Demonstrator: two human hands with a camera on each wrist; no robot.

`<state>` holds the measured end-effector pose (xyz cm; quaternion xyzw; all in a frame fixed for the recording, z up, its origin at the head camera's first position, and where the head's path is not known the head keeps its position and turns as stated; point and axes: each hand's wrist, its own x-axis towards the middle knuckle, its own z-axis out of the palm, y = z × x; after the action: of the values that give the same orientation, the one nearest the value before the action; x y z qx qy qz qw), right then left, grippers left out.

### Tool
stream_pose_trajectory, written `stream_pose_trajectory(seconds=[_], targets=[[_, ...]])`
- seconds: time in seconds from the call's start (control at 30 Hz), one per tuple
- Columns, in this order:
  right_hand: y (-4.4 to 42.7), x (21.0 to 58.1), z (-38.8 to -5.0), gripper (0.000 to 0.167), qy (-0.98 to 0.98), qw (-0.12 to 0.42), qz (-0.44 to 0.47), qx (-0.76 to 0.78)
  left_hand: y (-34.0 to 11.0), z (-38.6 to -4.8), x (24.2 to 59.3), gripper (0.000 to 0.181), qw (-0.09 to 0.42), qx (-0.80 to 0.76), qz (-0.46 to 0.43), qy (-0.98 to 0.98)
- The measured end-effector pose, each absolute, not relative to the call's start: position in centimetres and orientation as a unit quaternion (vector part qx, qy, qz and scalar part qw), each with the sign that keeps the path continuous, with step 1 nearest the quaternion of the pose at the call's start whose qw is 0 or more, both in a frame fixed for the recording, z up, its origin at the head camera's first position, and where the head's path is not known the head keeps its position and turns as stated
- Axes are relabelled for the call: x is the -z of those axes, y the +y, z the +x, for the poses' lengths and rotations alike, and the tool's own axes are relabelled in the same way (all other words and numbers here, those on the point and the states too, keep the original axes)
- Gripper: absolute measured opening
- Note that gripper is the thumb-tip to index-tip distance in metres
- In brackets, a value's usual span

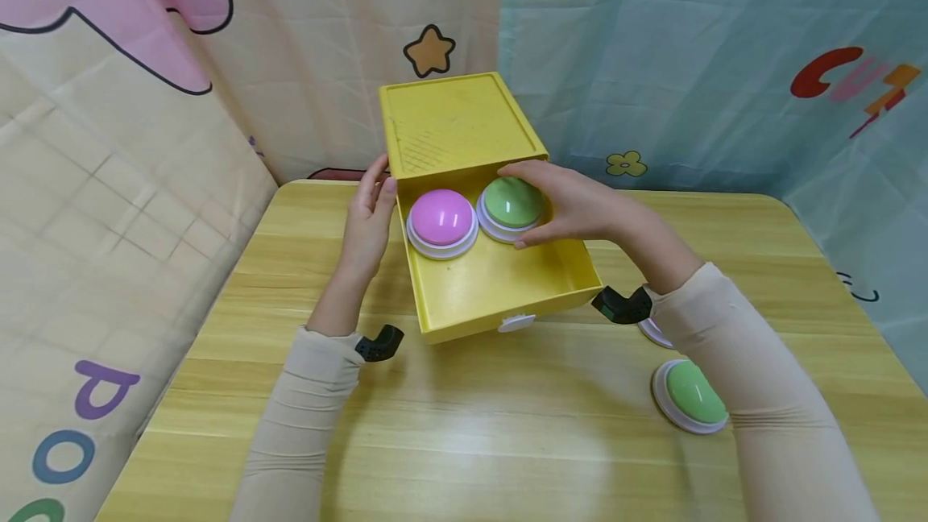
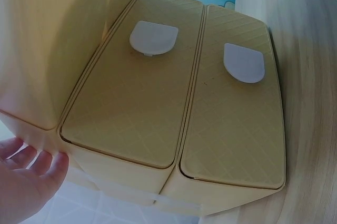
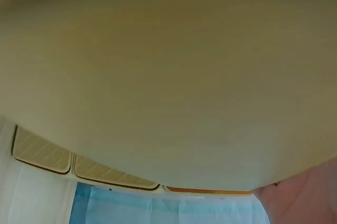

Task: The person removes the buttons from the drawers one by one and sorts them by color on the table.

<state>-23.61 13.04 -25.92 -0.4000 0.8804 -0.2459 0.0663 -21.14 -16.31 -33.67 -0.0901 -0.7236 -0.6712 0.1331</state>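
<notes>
A yellow drawer cabinet [image 1: 464, 123] stands on the table, its top drawer [image 1: 500, 284] pulled out. In that drawer, a pink push button [image 1: 441, 217] with a white base sits at the left. Beside it is a green push button [image 1: 513, 202], which my right hand [image 1: 580, 196] holds at its edges between thumb and fingers. My left hand [image 1: 368, 224] rests against the left side of the cabinet near the drawer, fingers fairly straight. In the left wrist view, fingertips [image 2: 55, 168] touch the cabinet's side. The drawer's wall [image 3: 174, 92] fills most of the right wrist view.
Another green push button [image 1: 692, 395] lies on the wooden table [image 1: 464, 425] at the right, and a pale-rimmed one [image 1: 656, 334] is mostly hidden behind the right sleeve. Two lower drawers [image 2: 131, 92] are closed. Printed curtains [image 1: 652, 63] hang behind the table.
</notes>
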Motion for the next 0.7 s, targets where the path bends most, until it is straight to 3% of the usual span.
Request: stream_pose_trajectory(seconds=[0.47,0.7], targets=[[12.07,26.73,-23.77,0.075,0.897,0.038,-0.412,0.154,-16.27,-21.32,33.84,0.051,0.140,0.675,-0.087,-0.719],[12.43,26.71,-23.59,0.073,0.896,0.072,-0.398,0.181,-16.23,-21.15,33.74,0.051,0.137,0.671,-0.090,-0.723]])
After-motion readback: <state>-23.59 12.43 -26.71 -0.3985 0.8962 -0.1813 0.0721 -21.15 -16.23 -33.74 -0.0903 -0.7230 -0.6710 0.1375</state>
